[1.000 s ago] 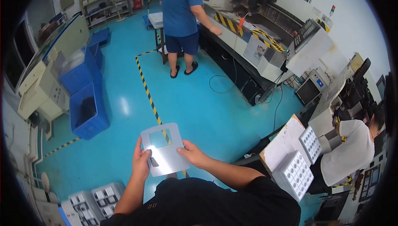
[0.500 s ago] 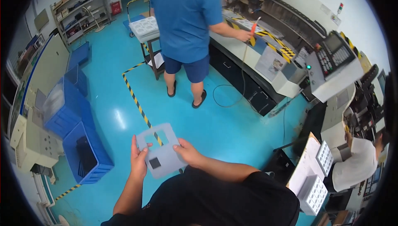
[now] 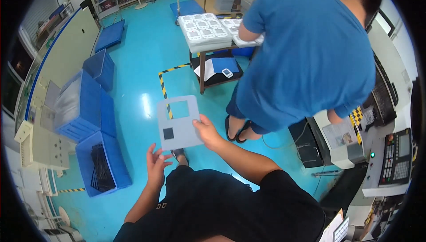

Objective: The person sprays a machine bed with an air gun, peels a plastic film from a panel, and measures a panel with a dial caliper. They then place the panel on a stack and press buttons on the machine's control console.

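A: What is your right hand doing?

B: It is pinching the grey panel by its right edge, your thumb lying over the face. Your fingers underneath are hiding from view. To the right of the open blue bin, the panel is showing 1 rectangular window.

A: And your left hand?

B: It is also hovering to the bin's right, fingers loosely spread, apart from the panel. 1 co-worker is standing well right of the bin.
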Available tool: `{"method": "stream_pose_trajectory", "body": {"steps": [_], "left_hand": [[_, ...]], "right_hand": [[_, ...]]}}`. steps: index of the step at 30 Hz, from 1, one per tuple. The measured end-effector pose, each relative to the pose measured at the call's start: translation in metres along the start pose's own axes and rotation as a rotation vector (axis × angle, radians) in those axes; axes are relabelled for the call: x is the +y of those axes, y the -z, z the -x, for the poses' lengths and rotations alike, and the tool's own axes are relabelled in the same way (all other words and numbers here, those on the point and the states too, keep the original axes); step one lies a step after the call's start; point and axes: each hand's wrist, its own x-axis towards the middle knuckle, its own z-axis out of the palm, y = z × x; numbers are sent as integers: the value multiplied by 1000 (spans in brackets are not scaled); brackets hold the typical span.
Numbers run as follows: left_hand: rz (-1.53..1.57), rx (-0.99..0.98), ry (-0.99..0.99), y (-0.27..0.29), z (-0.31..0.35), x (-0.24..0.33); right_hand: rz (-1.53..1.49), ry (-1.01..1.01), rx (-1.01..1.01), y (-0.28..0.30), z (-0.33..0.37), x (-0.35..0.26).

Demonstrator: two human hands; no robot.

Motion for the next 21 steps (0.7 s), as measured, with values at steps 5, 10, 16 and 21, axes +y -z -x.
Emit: {"method": "stream_pose_trajectory", "body": {"steps": [5, 10, 16, 21], "left_hand": [[302, -77, 129, 14, -212, 27], [237, -119, 167, 30, -379, 72], [197, -153, 197, 26, -516, 103], [221, -51, 232, 4, -615, 88]], "right_hand": [[96, 36, -340, -39, -171, -15], [185, -46, -80, -56, -352, -61], [770, 294, 618, 64, -553, -116], [976, 449, 1206, 296, -648, -206]]}}
